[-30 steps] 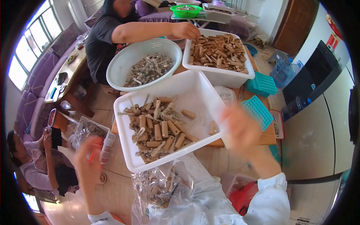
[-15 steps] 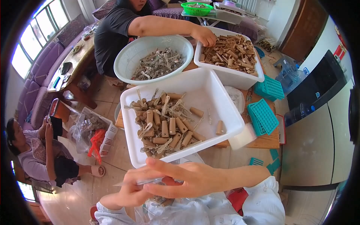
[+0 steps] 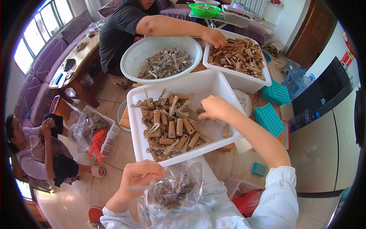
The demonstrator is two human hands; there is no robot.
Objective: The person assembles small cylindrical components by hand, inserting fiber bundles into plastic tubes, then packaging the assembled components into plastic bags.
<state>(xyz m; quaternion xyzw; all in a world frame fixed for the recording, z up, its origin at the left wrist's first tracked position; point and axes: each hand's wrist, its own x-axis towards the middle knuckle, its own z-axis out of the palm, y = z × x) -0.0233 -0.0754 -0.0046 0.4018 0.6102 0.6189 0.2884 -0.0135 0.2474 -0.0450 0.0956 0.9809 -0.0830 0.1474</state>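
My right hand reaches into the white tray, its fingers drawn together beside a brown tube that they partly hide. Whatever they pinch is covered by the hand. Several more brown tubes, some with tufts of pale clear strands, lie heaped in the tray's left half. One tube lies apart near the right wall. Below the tray's near edge, my left hand is closed at the rim of a clear plastic bag on my lap, which holds dark, shiny pieces.
A pale round basin of small tangled pieces and a white bin of brown pieces stand beyond. A co-worker's hand reaches into the bin. Teal racks sit at the right. Another person sits left, near a white crate.
My hands have parted. The right one has gone from above my lap forward into the tray; the left has stayed low by the bag, which now shows more fully. The view has shifted slightly.
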